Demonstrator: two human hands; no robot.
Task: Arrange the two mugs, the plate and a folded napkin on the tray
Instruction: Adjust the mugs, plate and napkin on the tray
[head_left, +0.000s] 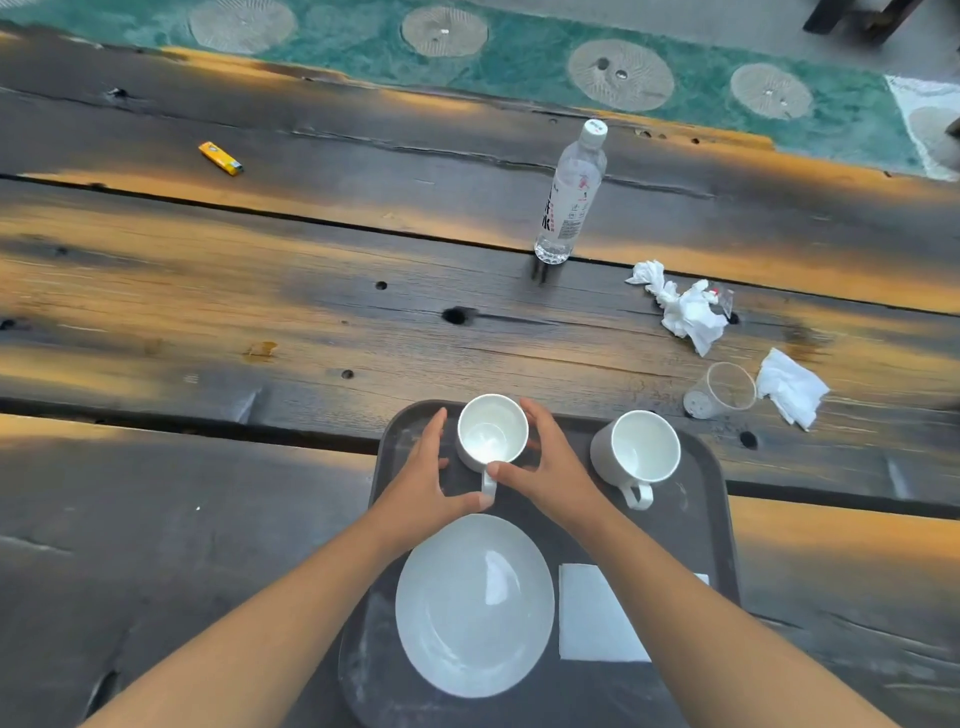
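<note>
A dark grey tray lies on the wooden table near me. On its far left stands a white mug, handle towards me. My left hand cups its left side with the thumb at the handle. My right hand cups its right side, thumb touching the handle's top. A second white mug stands at the tray's far right, untouched. A white plate lies on the near part of the tray. A folded white napkin lies flat to its right, partly under my right forearm.
Beyond the tray stands a clear water bottle. To the right lie crumpled tissues, another tissue and a tipped clear plastic cup. A yellow lighter lies far left. The table's far edge meets green patterned floor.
</note>
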